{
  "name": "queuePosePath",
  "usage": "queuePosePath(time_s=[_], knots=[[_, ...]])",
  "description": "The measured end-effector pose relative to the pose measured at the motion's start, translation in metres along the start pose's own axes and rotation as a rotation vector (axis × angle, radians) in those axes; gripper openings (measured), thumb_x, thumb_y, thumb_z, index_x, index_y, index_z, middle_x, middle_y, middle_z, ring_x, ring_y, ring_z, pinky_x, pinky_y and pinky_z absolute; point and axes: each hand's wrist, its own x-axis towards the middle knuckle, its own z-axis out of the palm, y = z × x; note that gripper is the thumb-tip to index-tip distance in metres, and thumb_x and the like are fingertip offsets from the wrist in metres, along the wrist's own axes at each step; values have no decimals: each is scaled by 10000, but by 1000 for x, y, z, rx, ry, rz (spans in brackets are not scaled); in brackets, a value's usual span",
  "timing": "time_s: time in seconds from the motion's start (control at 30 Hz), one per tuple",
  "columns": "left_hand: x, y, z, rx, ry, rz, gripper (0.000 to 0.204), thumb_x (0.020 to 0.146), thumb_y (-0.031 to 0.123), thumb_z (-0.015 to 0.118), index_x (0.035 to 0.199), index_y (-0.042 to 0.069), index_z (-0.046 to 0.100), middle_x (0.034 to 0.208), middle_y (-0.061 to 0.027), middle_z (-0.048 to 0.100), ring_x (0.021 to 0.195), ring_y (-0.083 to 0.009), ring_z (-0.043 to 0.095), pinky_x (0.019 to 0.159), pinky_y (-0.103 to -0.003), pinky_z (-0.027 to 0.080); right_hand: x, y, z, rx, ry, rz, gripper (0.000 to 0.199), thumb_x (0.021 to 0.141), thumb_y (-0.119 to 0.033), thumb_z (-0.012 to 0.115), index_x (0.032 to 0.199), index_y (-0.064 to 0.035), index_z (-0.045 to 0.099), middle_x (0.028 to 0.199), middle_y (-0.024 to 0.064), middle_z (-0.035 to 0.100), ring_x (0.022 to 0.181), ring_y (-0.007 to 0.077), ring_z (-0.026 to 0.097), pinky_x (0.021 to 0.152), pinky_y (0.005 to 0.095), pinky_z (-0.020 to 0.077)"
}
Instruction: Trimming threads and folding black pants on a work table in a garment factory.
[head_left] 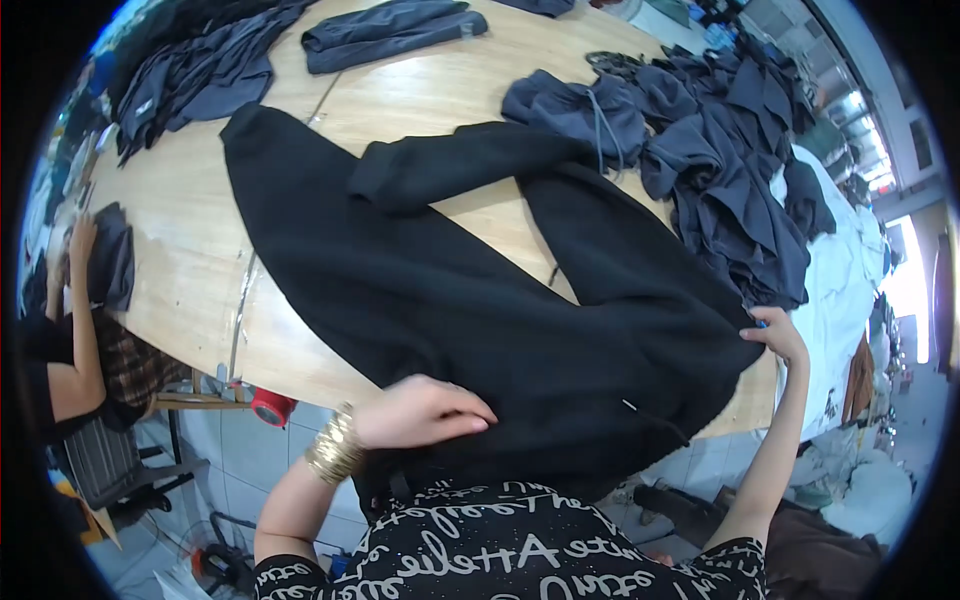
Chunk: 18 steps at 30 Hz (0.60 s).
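Observation:
Black sweatpants (pixel 400 270) lie spread on the table in front of me. One leg reaches toward the far left and the other folds back across it. A drawstring with a pale tip (pixel 629 405) shows at the near waist part. My left hand (pixel 425 412), below a gold bracelet, rests over the near left part of the fabric, slightly blurred, its fingers extended and holding nothing. At the right edge of the sweatpants, my right hand (pixel 782 335) is closed on the cloth. A small blue thing (pixel 760 322) shows at its fingers; its kind is unclear.
The wooden table (pixel 180 270) has a seam. Dark grey garments (pixel 735 170) heap at the right beside white cloth (pixel 850 290); a folded one (pixel 395 35) lies at the far side, more at far left. Another person's arm (pixel 85 320) works at the left edge, near a chair (pixel 105 455).

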Motion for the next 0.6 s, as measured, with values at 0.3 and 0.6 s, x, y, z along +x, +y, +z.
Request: queuePosePath(time_s=[0.3,0.6], knots=[[63,31,-110,59,307,-214,156,888,22,582,1013,13,676,894,-29,672,765,-90,634,684,-224,509,-22,-91,44,-81,747,-366,149,804,-68,640,949,-32,649,882,112,628,814,264,622,743,329,465],[77,-57,-25,589,367,199,122,812,203,700,904,122,693,900,-8,646,869,-185,564,846,-329,409,-9,-128,172,-40,473,-598,338,684,104,603,965,-85,612,901,83,571,759,274,631,628,344,507]])
